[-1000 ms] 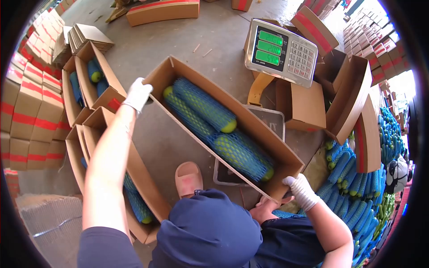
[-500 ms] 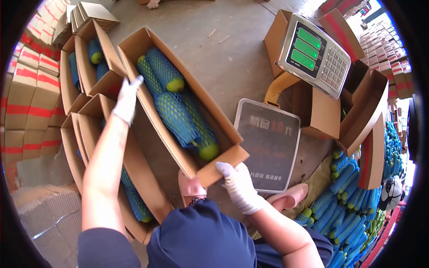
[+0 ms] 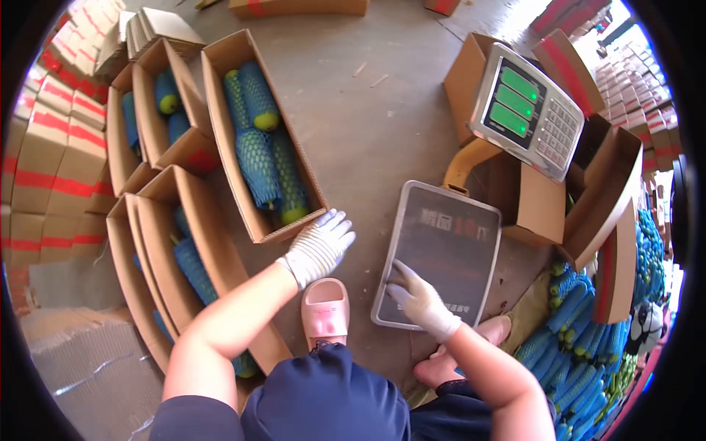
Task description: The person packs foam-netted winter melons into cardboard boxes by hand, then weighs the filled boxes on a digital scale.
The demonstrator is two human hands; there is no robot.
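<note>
A long open cardboard box (image 3: pixel 318 202) stands on the floor ahead of me, holding several long green gourds (image 3: pixel 259 165) in blue net sleeves. My left hand (image 3: pixel 321 248), in a striped whitish glove, is at the near end of this box with its fingers stretched out. Over the left part of the weighing scale's flat platform (image 3: pixel 448 250) is my right hand (image 3: pixel 424 303), also gloved, fingers apart and holding nothing. The scale's display head (image 3: pixel 528 110) shows lit green panels.
More open boxes (image 3: pixel 180 147) with sleeved gourds stand at the left, beside stacked cartons (image 3: pixel 55 154). Cardboard boxes (image 3: pixel 526 202) crowd behind the scale. A pile of blue-sleeved gourds (image 3: pixel 573 353) lies at the right. My feet in pink slides (image 3: pixel 326 305) are close to the scale.
The box of gourds has moved away from me and to the left, down onto the floor. Both hands have let go of it; my right hand has moved right, over the scale.
</note>
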